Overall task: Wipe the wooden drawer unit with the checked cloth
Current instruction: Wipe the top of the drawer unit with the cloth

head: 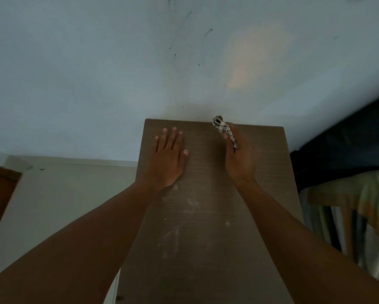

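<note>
My right hand (239,161) stands on edge at the far end of the drawer unit (206,249) top, fingers closed round the checked cloth (225,132) — it is bunched into a short roll, its long axis slanting from the back edge by the wall (96,73) toward me. My left hand (169,159) lies flat just to the left, fingers straight and slightly spread on the wood. The pale dusty smears (173,235) lie nearer me than both hands — so I judge the next stroke should draw the cloth back toward my body
</note>
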